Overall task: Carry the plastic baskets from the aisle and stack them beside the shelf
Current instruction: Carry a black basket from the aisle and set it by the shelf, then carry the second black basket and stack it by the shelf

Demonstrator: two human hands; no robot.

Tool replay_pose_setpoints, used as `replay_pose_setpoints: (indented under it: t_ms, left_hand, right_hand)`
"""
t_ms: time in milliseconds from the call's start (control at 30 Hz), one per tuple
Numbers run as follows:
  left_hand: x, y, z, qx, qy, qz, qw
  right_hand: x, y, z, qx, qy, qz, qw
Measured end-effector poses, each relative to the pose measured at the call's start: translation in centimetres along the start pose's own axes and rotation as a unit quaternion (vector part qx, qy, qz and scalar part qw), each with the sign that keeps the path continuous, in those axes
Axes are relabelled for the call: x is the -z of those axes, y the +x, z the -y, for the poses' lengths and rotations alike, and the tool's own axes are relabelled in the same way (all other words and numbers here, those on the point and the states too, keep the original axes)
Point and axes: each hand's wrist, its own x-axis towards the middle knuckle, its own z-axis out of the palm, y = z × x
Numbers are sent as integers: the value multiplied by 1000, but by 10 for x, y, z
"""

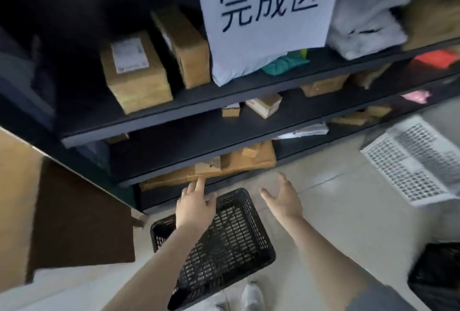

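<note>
A black plastic basket (231, 243) with a lattice wall sits on the pale floor right in front of the dark shelf unit (189, 101). My left hand (195, 205) hovers over the basket's far left rim, fingers spread, holding nothing. My right hand (282, 198) is open just past the basket's far right corner, palm turned inward, also holding nothing. A white plastic basket (413, 161) lies on the floor to the right, beside the shelf's lower boards. The edge of another black basket (438, 268) shows at the lower right.
The shelf boards carry cardboard parcels (135, 72), grey mail bags (366, 22) and a white paper sign (268, 4). A large brown cardboard box (69, 213) stands at the left. My white shoe (252, 295) is below the black basket.
</note>
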Motion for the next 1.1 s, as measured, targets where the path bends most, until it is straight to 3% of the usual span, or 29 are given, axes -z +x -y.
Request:
replay_pose_setpoints:
  t_ms: [233,467,633,700,767,967,1100]
  left_hand:
    - [110,-42,-124,-151,23,-19,988]
    - [103,-87,-275,-286,39,19,957]
    - [48,-133,-394,-362,68,56,928]
    - [-4,-169,-463,-401,76,84,909]
    - [-13,-175,-490,-414,66,75,905]
    - [-141,-263,-604,-483,89,142,859]
    - [-209,-291,-649,-479,112,188,850]
  right_hand:
    - [160,-75,33,7,90,-138,986]
    - [299,-124,-35,-59,154,-228,959]
    - [389,-155,-125,-126,128,-307,934]
    - [429,-178,-193,-169,126,-338,917]
    - [443,-184,-209,-172,119,-333,919]
    - [510,-246,-368,-252,143,-381,878]
    - [536,-267,-450,-319,167,-371,856]
